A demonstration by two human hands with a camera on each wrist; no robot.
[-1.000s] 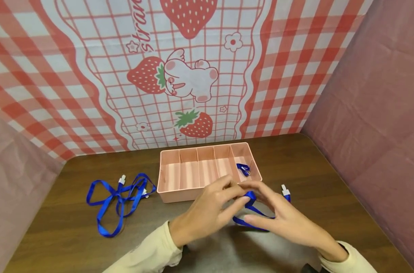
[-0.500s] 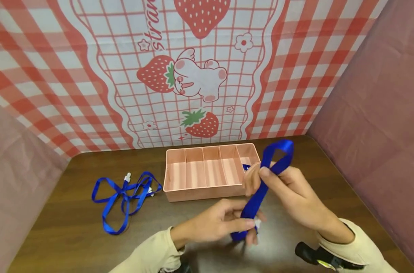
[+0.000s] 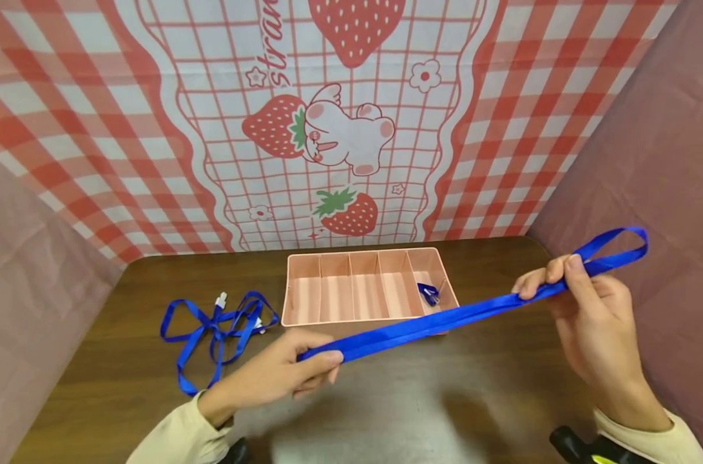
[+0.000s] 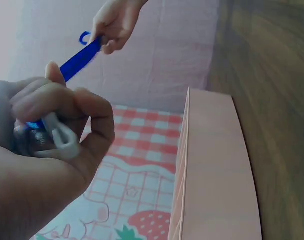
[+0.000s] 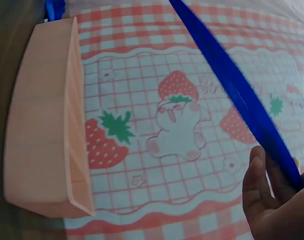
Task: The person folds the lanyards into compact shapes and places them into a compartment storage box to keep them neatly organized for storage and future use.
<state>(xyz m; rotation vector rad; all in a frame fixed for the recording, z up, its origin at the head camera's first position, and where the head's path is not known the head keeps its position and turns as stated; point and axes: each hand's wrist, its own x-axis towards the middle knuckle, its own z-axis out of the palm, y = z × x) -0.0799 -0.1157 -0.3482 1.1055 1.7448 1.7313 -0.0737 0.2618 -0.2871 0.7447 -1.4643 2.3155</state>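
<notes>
A blue lanyard [image 3: 421,328] is stretched taut between my two hands, rising to the right above the table. My left hand [image 3: 281,370] pinches one end between thumb and fingers. In the left wrist view, its white plastic clip [image 4: 64,137] and a metal piece lie in that palm. Up at the right, my right hand [image 3: 597,316] grips the strap near its other end, and a short loop sticks out past the fingers. The right wrist view shows the strap [image 5: 237,95] running away from the fingers.
A pink divided box [image 3: 351,319] stands at the back of the table, with a folded blue lanyard [image 3: 428,293] in its rightmost compartment. Left of it, loosely tangled blue lanyards [image 3: 203,328] with white clips lie on the wood. A strawberry-print cloth [image 3: 351,129] hangs behind.
The hands were close together over the bunched lanyard at the box's front right. They have drawn apart, left hand leftward and right hand up and rightward, pulling the lanyard straight.
</notes>
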